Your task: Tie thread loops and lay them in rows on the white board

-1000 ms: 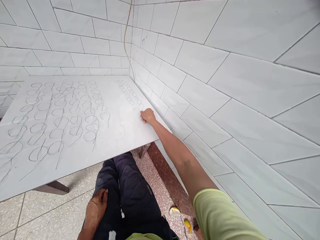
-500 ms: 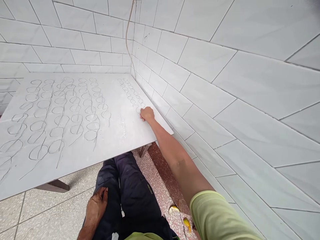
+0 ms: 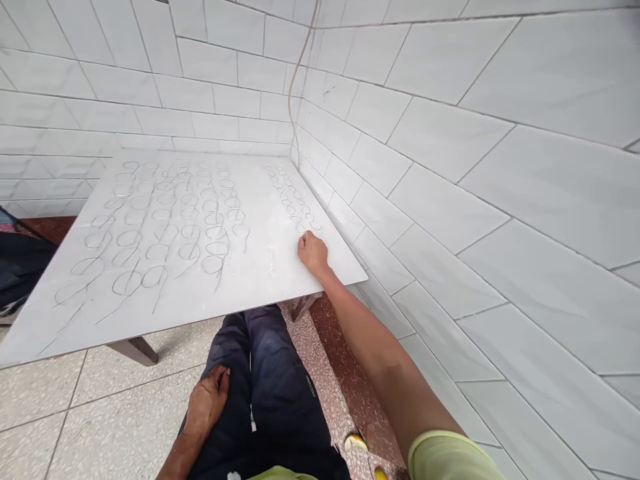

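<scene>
My right hand [image 3: 313, 252] rests near the right side of the white board [image 3: 280, 287], fingers bent and drawn together. Its fingertips are at the near end of two columns of small thin rings [image 3: 293, 210], close to the last one; whether they pinch anything is hidden. My left hand [image 3: 209, 400] lies on my dark-trousered thigh, thumb and fingers curled closed, and what it holds, if anything, does not show. Larger thin wire-like loops [image 3: 190, 231], crossed by long strands, lie in several rows on the board's left and middle.
White tiled walls [image 3: 425, 187] meet behind the board and run along its right side. A thin cable [image 3: 291, 87] hangs in the corner. Beneath are a dark table leg [image 3: 134, 350], speckled floor and yellow-white objects [image 3: 355, 443]. A dark bag-like item [image 3: 23, 270] is at far left.
The view has shifted left, so the board and both hands appear further right. My right hand has drawn slightly nearer along the small rings, its fingers still closed. My left hand stays on the thigh.
</scene>
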Action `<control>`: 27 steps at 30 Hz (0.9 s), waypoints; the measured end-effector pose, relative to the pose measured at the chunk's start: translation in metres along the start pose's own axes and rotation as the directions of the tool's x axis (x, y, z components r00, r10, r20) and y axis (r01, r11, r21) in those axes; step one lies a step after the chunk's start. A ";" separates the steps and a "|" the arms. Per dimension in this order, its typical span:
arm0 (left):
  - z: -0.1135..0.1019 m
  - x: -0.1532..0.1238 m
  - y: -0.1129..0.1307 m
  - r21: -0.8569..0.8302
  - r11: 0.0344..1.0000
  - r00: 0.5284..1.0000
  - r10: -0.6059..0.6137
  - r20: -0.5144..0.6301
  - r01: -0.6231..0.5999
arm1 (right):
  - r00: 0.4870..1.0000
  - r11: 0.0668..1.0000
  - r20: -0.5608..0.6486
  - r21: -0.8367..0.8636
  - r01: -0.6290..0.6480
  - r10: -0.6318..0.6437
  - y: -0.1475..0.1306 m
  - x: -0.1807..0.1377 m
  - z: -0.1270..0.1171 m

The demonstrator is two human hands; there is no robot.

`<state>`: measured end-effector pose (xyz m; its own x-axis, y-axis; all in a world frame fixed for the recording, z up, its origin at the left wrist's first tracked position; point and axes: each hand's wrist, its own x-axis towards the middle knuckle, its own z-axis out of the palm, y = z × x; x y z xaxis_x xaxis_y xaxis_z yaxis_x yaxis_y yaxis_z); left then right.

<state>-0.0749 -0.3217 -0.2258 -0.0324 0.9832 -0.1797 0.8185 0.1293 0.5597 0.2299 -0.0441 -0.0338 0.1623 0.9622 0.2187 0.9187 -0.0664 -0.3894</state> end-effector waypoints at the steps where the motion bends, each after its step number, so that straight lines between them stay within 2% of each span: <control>1: 0.000 -0.001 0.000 -0.006 1.000 1.000 0.002 -0.002 -0.002 | 1.000 1.000 0.003 -0.023 0.018 -0.018 0.000 -0.002 0.000; 5: 0.001 -0.002 -0.001 -0.019 1.000 1.000 0.000 0.001 0.000 | 0.995 0.992 0.009 -0.069 0.105 -0.104 -0.005 -0.012 0.001; 9: 0.003 -0.002 -0.002 -0.027 1.000 1.000 -0.006 -0.008 0.005 | 0.965 0.964 0.005 -0.042 0.263 -0.263 -0.022 -0.030 0.004; 11: 0.003 -0.002 -0.002 -0.034 0.999 1.000 -0.001 -0.012 0.001 | 0.920 0.920 -0.017 0.004 0.392 -0.392 -0.037 -0.039 0.007; 15: 0.002 -0.002 -0.001 -0.037 0.999 1.000 0.013 -0.016 -0.014 | 0.758 0.753 -0.004 0.117 0.648 -0.652 -0.069 -0.045 0.020; 17: 0.001 -0.002 -0.001 -0.036 0.999 1.000 0.019 -0.014 -0.019 | 0.724 0.724 0.063 0.145 0.674 -0.687 -0.081 -0.042 0.027; 22: 0.000 -0.003 0.000 -0.034 0.999 1.000 0.014 -0.004 -0.014 | 0.710 0.742 0.218 0.149 0.654 -0.670 -0.086 -0.039 0.035; 27: -0.004 -0.003 0.004 -0.016 1.000 0.999 -0.015 0.029 0.016 | 0.683 0.704 0.170 0.168 0.690 -0.710 -0.065 -0.072 0.018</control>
<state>-0.0738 -0.3232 -0.2198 -0.0287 0.9770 -0.2114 0.8087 0.1470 0.5696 0.1520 -0.1044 -0.0398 -0.6026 0.7495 0.2740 0.6984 0.6614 -0.2734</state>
